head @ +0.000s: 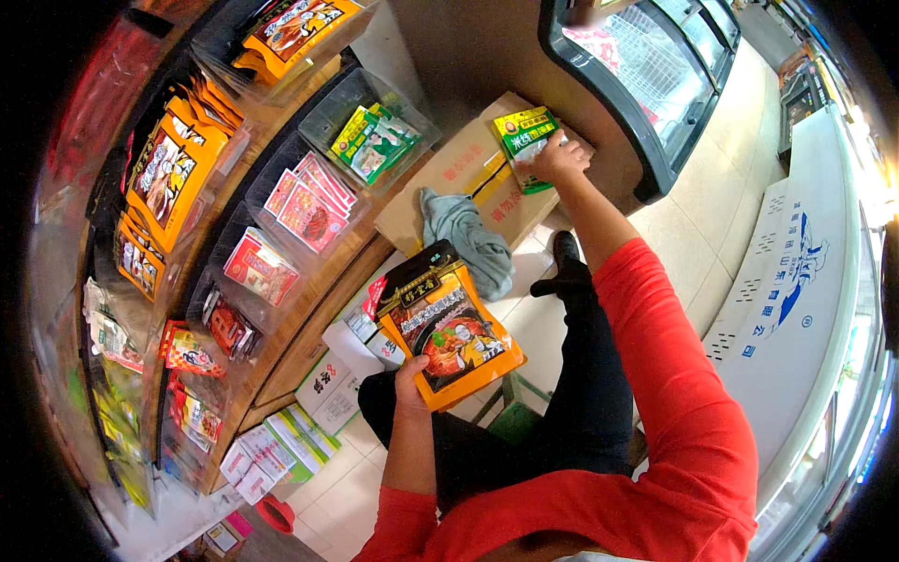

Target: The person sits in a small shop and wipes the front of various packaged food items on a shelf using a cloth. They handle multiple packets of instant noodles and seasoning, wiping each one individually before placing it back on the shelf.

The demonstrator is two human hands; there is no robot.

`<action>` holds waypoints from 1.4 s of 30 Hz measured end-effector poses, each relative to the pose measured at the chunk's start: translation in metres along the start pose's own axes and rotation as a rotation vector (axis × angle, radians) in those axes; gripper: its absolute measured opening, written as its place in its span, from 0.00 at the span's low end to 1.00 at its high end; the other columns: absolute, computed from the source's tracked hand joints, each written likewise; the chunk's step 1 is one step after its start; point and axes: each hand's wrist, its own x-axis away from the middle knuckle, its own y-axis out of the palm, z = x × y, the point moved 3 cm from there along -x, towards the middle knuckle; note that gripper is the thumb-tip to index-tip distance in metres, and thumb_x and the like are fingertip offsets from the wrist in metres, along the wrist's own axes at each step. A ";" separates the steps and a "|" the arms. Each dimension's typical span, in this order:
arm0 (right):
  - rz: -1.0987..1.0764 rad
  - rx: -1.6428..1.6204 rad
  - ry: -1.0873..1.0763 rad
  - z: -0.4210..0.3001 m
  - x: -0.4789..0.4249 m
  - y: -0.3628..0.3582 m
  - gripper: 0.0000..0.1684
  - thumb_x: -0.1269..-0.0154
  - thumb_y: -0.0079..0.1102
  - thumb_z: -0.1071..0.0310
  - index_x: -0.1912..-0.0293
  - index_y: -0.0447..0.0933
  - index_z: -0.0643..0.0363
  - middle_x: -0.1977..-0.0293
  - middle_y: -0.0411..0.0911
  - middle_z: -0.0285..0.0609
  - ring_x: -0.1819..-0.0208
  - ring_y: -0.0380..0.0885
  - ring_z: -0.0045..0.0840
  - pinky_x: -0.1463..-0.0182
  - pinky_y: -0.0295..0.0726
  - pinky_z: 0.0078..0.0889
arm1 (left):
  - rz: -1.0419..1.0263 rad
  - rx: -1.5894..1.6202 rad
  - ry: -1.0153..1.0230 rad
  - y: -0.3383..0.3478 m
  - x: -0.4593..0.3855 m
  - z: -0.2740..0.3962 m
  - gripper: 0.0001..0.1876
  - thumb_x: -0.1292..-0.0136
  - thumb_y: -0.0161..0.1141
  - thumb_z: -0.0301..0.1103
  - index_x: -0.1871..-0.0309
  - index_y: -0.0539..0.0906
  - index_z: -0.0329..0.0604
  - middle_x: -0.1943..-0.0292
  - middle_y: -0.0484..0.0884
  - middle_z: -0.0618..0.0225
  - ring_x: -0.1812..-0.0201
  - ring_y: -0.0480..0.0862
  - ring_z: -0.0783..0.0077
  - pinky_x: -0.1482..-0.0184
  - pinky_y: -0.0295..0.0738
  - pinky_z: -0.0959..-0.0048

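In my left hand (pixel 412 385) is an orange and black food packet (pixel 456 330) with a picture of a red dish, gripped at its lower left edge and held above my lap. My right hand (pixel 560 159) reaches out to a green and yellow food packet (pixel 523 130) above a cardboard box (pixel 449 168), its fingers closed over the packet's lower right part. A grey-green cloth (pixel 467 235) lies crumpled on the box, between the two packets.
Wooden shelves (pixel 295 330) on the left carry clear bins of packets, among them green ones (pixel 372 144) and orange ones (pixel 172 175). Cartons (pixel 333 390) stand below. A glass-topped freezer (pixel 660 77) stands ahead, a white freezer (pixel 779 281) at right. A green stool (pixel 516 414) is near my legs.
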 end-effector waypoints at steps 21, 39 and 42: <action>-0.365 -1.136 -0.078 0.058 -0.059 0.020 0.13 0.48 0.68 0.70 0.62 0.79 0.66 0.66 0.81 0.45 0.66 0.81 0.30 0.61 0.80 0.35 | 0.037 -0.106 0.022 0.015 0.003 0.010 0.33 0.51 0.56 0.27 0.37 0.63 0.32 0.45 0.74 0.51 0.45 0.77 0.53 0.42 0.71 0.57; -0.617 -0.839 -0.582 -0.010 0.275 -0.002 0.39 0.50 0.73 0.58 0.47 0.63 0.70 0.62 0.76 0.50 0.58 0.75 0.27 0.55 0.75 0.31 | -0.345 -0.009 0.198 0.012 0.004 -0.001 0.35 0.38 0.58 0.47 0.33 0.58 0.42 0.40 0.69 0.60 0.41 0.73 0.61 0.41 0.70 0.60; -0.512 -0.860 -0.675 -0.010 0.299 -0.005 0.42 0.50 0.72 0.59 0.43 0.59 0.68 0.62 0.77 0.58 0.59 0.77 0.40 0.55 0.76 0.38 | -0.317 -0.123 0.251 0.011 0.008 -0.009 0.40 0.41 0.63 0.46 0.32 0.55 0.41 0.39 0.68 0.58 0.41 0.72 0.60 0.42 0.71 0.60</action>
